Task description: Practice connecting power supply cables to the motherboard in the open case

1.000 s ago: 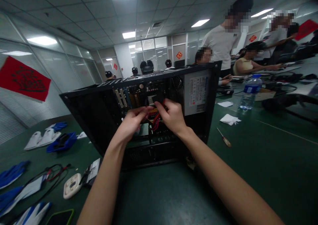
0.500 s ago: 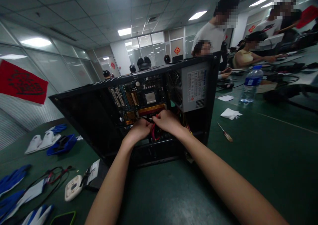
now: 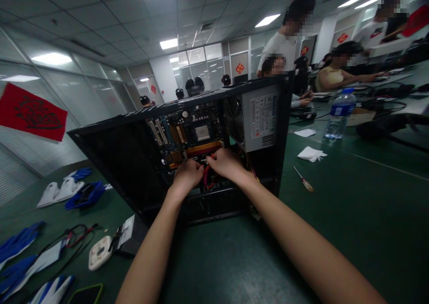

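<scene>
A black computer case (image 3: 214,205) stands with its side uncovered on the green table. Inside it are the motherboard (image 3: 187,127) and, at upper right, a grey power supply (image 3: 261,120) with a fan. My left hand (image 3: 188,175) and my right hand (image 3: 225,163) reach into the case just below the memory slots (image 3: 204,149), fingers curled close together. Red cables (image 3: 206,178) run by the fingers; the right hand pinches a red cable near its end. The left fingertips also close by the cables, but what they hold is hidden.
To the right lie a screwdriver (image 3: 303,179), crumpled tissue (image 3: 311,154) and a water bottle (image 3: 340,114). On the left are blue-and-white gloves (image 3: 20,241), a blue tray (image 3: 85,196), a beige device (image 3: 100,252), a black box (image 3: 130,237) and a phone (image 3: 86,293). Several people sit or stand beyond.
My hands stay at nearly the same spot, the left wrist shifted slightly. The view has moved a little. Behind the case, the standing person leans slightly left.
</scene>
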Motion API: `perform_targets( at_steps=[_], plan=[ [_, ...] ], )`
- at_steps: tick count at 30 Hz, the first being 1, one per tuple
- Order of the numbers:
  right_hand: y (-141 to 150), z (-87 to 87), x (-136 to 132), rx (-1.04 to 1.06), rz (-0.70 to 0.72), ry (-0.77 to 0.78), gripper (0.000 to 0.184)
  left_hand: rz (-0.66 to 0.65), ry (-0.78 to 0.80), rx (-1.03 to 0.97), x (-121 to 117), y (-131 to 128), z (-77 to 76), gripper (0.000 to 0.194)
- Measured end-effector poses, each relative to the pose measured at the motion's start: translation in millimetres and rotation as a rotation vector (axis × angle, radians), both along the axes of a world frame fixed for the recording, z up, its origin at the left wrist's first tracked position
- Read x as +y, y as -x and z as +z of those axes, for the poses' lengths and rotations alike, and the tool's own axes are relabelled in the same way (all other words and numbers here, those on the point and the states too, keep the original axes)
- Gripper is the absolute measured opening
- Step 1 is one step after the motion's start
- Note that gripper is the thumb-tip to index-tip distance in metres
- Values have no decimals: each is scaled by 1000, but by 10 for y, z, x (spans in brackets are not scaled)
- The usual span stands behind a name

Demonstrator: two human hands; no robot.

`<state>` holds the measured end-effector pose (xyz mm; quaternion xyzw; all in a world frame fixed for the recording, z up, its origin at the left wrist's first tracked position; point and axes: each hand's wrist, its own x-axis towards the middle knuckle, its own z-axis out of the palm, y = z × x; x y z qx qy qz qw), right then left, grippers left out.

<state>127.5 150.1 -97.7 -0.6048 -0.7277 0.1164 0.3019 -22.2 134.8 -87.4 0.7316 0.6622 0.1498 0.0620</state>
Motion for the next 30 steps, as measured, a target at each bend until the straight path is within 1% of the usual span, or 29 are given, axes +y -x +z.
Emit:
perform_targets(
  at_steps=[10, 16, 22, 25, 30],
  plan=[
    [23, -2, 13, -22, 16, -1, 41, -2, -46, 43, 33, 49, -63, 33],
    [36, 18, -28, -24, 1, 1, 38, 20, -49, 110, -4, -65, -18, 34],
    [43, -5, -26, -48, 6, 7, 43, 46, -41, 147, 2, -139, 33, 36],
    [51, -33, -5, -41, 21, 30, 45, 42, -50, 138, 26, -126, 25, 35],
    [62, -98, 54, 1, -14, 49, 43, -13, -44, 59, 97, -57, -30, 32]
  ],
)
